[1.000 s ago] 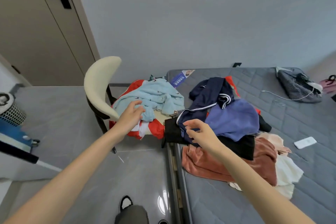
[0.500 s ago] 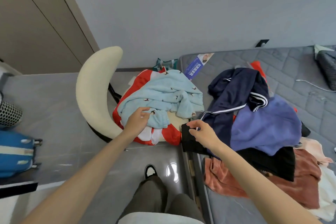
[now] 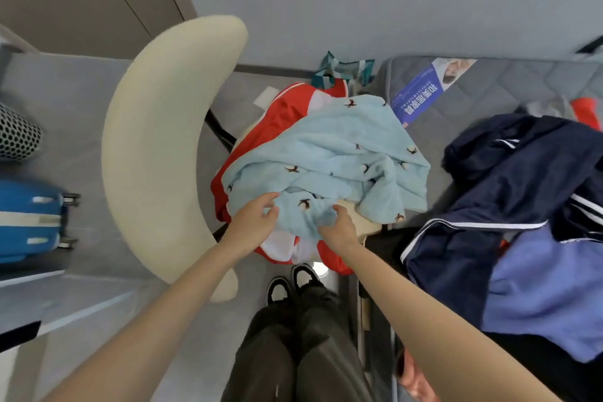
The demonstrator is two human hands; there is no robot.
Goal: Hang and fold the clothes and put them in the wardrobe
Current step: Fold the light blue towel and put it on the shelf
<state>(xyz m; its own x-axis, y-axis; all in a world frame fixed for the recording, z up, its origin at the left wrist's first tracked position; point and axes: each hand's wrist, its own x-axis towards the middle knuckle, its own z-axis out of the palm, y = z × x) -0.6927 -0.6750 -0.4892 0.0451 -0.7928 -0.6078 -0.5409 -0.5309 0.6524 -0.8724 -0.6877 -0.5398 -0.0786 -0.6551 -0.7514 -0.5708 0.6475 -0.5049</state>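
Head view, looking steeply down.

- Light blue garment [image 3: 326,160], small dark bird print, lies crumpled on top of the pile on the chair seat. Under it is a red and white garment [image 3: 264,127], showing at the far, left and near edges.
- Left hand [image 3: 253,222]: at the near left edge of the light blue garment, fingers curled into the fabric, gripping it.
- Right hand [image 3: 339,228]: at the near edge just beside the left hand, fingers curled and bunching the same fabric. Both hands grip the 1 garment.
- Chair [image 3: 156,140]: cream curved backrest to the left of the pile, dark frame behind it.
- Bed [image 3: 489,81]: grey quilted mattress to the right, touching or just beside the chair; cannot tell which. On it is a navy jacket [image 3: 505,206] with white piping, partly over a periwinkle garment [image 3: 548,287]. A black garment [image 3: 385,245] hangs at the bed's near corner.
- Blue leaflet [image 3: 421,91] on the mattress corner; teal bag [image 3: 342,68] on the floor behind the chair.
- Blue suitcase [image 3: 26,219] at far left.
- Wardrobe: cannot identify it with certainty.
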